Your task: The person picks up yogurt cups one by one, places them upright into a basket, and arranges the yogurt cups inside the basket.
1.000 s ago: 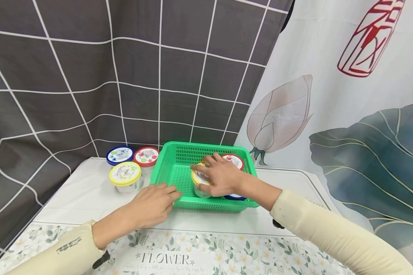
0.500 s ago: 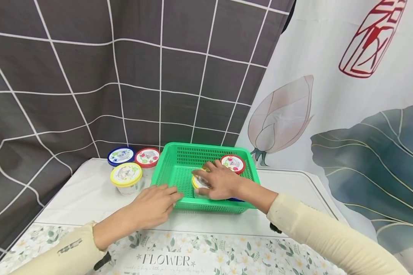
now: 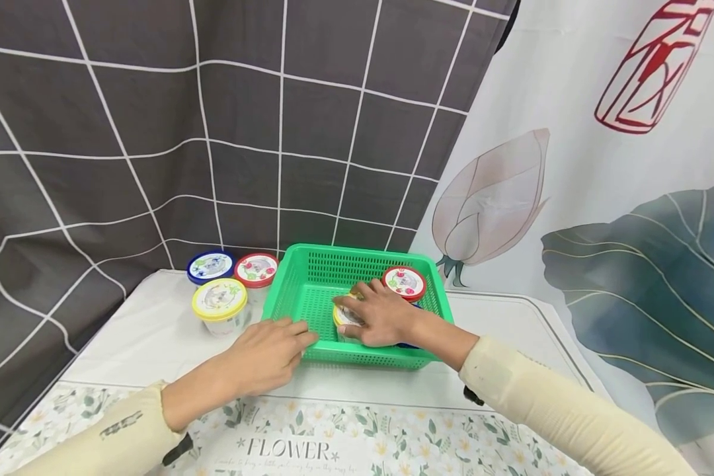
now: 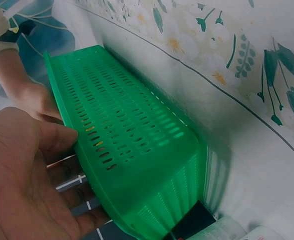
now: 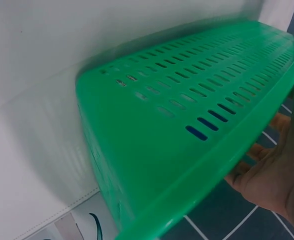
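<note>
My right hand (image 3: 383,320) grips a yellow-lidded tub (image 3: 343,317) from above, inside the green plastic basket (image 3: 363,354). The tub stands near the basket's front wall, its right side hidden by the fingers. Behind that hand sits a red-lidded tub (image 3: 404,283) in the basket's right end. A blue-lidded tub there is mostly covered by the wrist. My left hand (image 3: 274,357) holds the basket's front left rim. In the left wrist view the left thumb (image 4: 59,137) lies on the outer side of the rim, with the fingers over it.
Left of the basket stand a blue-lidded tub (image 3: 211,266), a red-lidded tub (image 3: 256,270) and a yellow-lidded tub (image 3: 220,301). A dark checked curtain (image 3: 238,119) hangs behind. Floral cloth (image 3: 393,423) covers the table's front part.
The yellow-lidded tub under my right hand has gone down a little into the basket. More of the red lid behind it shows. My left hand stays on the rim.
</note>
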A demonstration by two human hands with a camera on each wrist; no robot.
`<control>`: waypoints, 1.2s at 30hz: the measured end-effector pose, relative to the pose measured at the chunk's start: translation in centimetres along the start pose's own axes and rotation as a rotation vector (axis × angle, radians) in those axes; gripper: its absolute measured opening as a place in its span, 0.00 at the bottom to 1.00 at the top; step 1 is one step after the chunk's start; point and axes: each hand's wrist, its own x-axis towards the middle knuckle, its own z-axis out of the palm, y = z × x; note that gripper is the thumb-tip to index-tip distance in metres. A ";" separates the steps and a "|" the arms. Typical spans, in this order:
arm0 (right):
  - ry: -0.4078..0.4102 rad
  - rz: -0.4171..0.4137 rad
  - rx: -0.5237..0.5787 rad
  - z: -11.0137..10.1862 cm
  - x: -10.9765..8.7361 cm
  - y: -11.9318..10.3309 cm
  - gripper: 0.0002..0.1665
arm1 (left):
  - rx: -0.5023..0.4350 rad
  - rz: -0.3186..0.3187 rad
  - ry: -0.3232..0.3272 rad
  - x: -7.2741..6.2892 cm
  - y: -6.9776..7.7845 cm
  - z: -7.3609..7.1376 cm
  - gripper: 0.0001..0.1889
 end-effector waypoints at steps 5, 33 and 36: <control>0.012 -0.009 -0.013 0.0 0.2 0.0 0.38 | -0.003 -0.011 -0.004 0.1 0.0 -0.1 0.17; 0.027 -0.023 0.021 -0.1 -1.0 -0.1 0.36 | -0.101 -0.035 -0.016 -0.1 -0.2 0.0 0.19; 0.028 -0.011 0.015 -0.1 -1.0 0.0 0.37 | -0.130 -0.032 -0.010 -0.2 -0.6 0.1 0.18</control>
